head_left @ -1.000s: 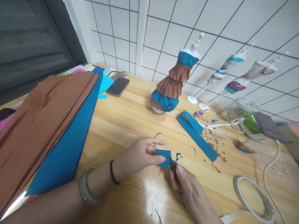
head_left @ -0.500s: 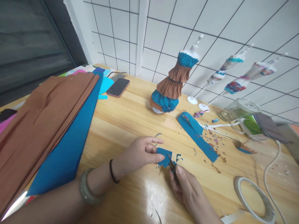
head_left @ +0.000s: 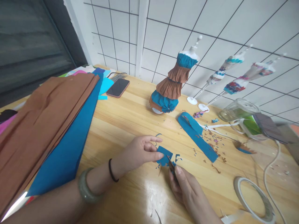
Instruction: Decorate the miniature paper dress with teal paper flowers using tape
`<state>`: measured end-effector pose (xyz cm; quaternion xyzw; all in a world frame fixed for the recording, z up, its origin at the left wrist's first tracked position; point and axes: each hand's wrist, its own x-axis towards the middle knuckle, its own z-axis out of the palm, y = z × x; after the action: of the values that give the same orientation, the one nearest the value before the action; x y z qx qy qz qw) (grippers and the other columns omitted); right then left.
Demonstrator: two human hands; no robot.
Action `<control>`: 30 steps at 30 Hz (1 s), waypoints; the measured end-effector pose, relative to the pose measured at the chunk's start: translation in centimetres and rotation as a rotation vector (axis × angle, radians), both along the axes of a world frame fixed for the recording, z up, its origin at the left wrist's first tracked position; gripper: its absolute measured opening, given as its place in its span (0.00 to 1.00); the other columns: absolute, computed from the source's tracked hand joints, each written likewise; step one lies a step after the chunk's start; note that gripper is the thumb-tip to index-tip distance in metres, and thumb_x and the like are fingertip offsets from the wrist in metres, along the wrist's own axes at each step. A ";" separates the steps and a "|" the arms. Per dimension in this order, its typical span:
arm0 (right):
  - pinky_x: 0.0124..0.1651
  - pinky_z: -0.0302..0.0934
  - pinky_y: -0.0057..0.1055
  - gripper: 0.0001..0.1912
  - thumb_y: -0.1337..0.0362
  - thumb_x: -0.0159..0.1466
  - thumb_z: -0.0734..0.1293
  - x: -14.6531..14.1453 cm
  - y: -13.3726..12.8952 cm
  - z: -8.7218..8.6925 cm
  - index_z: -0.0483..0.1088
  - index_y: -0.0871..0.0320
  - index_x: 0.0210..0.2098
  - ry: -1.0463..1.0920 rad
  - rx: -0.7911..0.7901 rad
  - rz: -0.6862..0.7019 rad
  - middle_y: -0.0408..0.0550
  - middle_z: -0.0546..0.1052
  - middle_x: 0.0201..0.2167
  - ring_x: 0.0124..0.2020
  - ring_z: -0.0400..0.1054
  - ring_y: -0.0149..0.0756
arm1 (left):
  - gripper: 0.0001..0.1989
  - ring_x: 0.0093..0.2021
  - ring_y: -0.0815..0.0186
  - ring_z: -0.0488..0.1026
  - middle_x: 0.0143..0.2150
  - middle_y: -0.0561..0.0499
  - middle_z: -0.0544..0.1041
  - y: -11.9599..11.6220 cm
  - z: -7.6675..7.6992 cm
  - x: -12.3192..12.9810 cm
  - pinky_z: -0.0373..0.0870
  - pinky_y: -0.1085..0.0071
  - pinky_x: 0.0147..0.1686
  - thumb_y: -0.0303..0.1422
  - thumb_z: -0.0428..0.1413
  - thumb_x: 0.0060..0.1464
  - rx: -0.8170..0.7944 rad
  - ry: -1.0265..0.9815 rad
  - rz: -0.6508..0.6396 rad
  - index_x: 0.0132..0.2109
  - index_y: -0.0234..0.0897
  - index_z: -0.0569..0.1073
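Note:
My left hand (head_left: 146, 151) pinches a small blue crepe paper piece (head_left: 164, 154) at its left edge, thumb on top and index finger stretched out. In my right hand (head_left: 184, 185) is a small pair of scissors (head_left: 172, 165), dark and mostly covered by the fingers. The blade tips meet the lower right part of the paper. Tiny blue cuttings (head_left: 178, 157) lie beside it on the wooden table. Farther back stands a mini dress form (head_left: 174, 77) dressed in blue and brown pleated paper.
Large brown paper (head_left: 53, 105) over blue paper (head_left: 67, 155) covers the left side. A phone (head_left: 118, 87), a folded blue strip (head_left: 198, 137), paper scraps (head_left: 211, 141), a tape roll (head_left: 254, 199), a clear jar (head_left: 240, 109) and two other mini dress forms (head_left: 237, 82) surround the hands.
The blue paper has turned slightly, and its lower edge now looks more ragged near the scissors. Both hands have shifted only a little.

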<state>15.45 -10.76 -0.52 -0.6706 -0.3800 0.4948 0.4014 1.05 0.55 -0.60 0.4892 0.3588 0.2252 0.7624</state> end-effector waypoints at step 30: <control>0.20 0.39 0.27 0.24 0.45 0.63 0.52 0.3 0.0 -0.2 0.56 0.56 0.21 -0.082 -0.021 0.146 0.36 0.53 0.16 0.18 0.45 0.27 | 0.26 0.30 0.70 0.72 0.30 0.51 0.77 0.4 0.0 -0.1 0.67 0.72 0.35 0.32 0.62 0.43 0.062 -0.010 0.014 0.50 0.33 0.68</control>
<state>15.78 -10.78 -0.68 -0.6651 -0.4388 0.4986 0.3413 0.99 0.94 -0.58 0.5090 0.3512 0.2441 0.7470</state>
